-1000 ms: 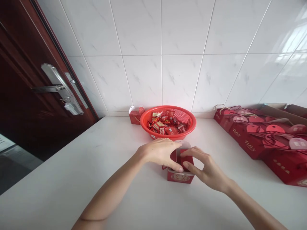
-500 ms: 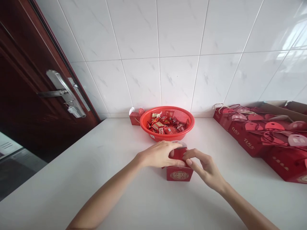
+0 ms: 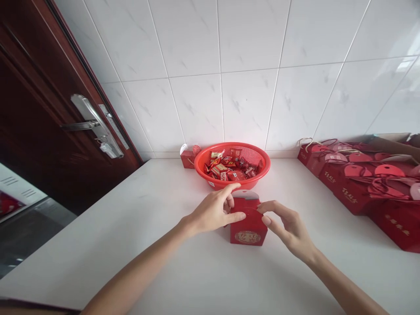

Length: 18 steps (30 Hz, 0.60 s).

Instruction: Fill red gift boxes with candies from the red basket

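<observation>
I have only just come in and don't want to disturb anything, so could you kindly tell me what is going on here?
A person has both hands at a small red box on a white table: the left hand at its left side, the right hand at its upper right. A pale rounded tab stands up at its back. Behind it, a red basket holds wrapped sweets.
</observation>
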Each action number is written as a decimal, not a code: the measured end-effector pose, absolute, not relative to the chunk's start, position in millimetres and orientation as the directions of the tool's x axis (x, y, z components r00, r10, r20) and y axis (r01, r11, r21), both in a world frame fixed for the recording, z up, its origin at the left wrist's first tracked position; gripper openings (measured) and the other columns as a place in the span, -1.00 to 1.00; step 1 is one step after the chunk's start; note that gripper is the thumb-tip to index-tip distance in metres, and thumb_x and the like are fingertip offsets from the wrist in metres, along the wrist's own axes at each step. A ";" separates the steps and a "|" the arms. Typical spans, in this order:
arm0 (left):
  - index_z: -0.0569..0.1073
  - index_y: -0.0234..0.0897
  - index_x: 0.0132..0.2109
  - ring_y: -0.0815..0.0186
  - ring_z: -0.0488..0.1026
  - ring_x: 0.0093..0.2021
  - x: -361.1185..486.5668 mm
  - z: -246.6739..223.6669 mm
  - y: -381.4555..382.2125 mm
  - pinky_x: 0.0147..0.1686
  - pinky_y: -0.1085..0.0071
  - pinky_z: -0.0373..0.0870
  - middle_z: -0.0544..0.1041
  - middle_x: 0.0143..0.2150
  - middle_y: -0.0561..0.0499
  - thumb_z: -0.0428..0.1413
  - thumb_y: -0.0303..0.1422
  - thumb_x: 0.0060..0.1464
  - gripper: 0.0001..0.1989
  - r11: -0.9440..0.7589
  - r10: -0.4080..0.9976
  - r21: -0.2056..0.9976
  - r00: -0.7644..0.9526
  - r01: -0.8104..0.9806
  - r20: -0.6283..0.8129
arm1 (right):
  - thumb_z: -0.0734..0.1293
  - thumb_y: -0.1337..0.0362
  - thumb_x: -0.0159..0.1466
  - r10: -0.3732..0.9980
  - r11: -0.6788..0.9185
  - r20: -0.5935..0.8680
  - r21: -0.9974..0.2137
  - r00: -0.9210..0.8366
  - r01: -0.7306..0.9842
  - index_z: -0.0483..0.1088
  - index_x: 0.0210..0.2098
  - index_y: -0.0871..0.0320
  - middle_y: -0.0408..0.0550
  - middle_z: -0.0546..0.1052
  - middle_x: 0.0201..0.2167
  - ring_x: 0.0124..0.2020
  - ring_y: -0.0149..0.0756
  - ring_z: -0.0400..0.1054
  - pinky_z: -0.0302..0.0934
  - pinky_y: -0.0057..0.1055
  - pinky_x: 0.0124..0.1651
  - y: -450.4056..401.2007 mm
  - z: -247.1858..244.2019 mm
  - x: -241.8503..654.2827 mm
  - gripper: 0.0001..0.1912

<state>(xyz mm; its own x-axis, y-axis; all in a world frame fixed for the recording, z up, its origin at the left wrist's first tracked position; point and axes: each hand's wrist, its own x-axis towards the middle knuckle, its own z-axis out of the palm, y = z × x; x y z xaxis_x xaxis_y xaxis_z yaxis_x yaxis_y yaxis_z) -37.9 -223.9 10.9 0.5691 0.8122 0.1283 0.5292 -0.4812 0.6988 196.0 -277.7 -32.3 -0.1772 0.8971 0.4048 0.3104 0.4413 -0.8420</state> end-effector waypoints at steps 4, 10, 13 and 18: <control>0.21 -0.12 0.37 0.25 0.44 -0.22 -38.9 4.2 -222.7 -0.18 0.28 0.47 0.42 -0.16 0.00 0.25 -0.03 0.03 -0.19 -0.483 0.840 0.639 0.524 0.599 0.144 | 0.32 0.01 0.32 0.911 0.409 0.404 -0.854 -0.086 0.320 0.48 -0.25 0.07 -0.02 0.58 -0.21 -0.14 -0.17 0.47 0.35 -0.26 -0.06 -276.7 -34.9 195.3 -0.73; 0.41 -0.09 0.22 0.16 0.47 -0.03 -39.7 6.6 -222.9 0.00 0.20 0.47 0.36 0.07 -0.09 0.22 0.00 0.07 -0.40 -0.478 0.840 0.614 0.532 0.628 0.110 | 0.27 -0.05 0.29 0.960 0.244 0.276 -0.902 0.042 0.356 0.49 -0.18 0.06 0.02 0.60 -0.10 -0.02 -0.08 0.47 0.32 -0.10 0.10 -265.3 -43.6 196.1 -0.65; 0.47 -0.12 0.13 0.12 0.44 0.06 -40.0 5.0 -220.1 0.07 0.20 0.43 0.38 0.14 -0.10 0.23 -0.03 0.08 -0.48 -0.466 0.829 0.653 0.552 0.597 0.087 | 0.26 0.03 0.25 0.988 0.153 0.156 -0.926 -0.021 0.346 0.48 -0.08 0.07 0.03 0.57 0.02 0.07 -0.06 0.44 0.30 -0.06 0.16 -257.2 -52.3 198.1 -0.63; 0.46 -0.12 0.10 0.20 0.45 -0.01 -42.3 0.9 -214.0 0.01 0.29 0.44 0.45 0.10 -0.05 0.23 -0.04 0.09 -0.52 -0.411 0.802 0.742 0.597 0.530 0.018 | 0.27 0.10 0.19 0.993 0.103 0.072 -0.928 -0.097 0.359 0.50 -0.21 0.09 0.00 0.60 -0.06 0.02 -0.11 0.46 0.27 -0.09 0.18 -251.7 -55.8 202.1 -0.71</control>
<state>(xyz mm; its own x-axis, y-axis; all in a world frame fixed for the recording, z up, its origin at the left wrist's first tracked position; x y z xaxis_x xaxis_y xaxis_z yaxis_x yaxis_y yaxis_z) -42.3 -214.0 0.9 0.5970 0.8020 0.0177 0.5297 -0.4107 0.7422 202.1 -251.7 -55.8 -0.0968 0.9927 0.0725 0.3586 0.1027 -0.9278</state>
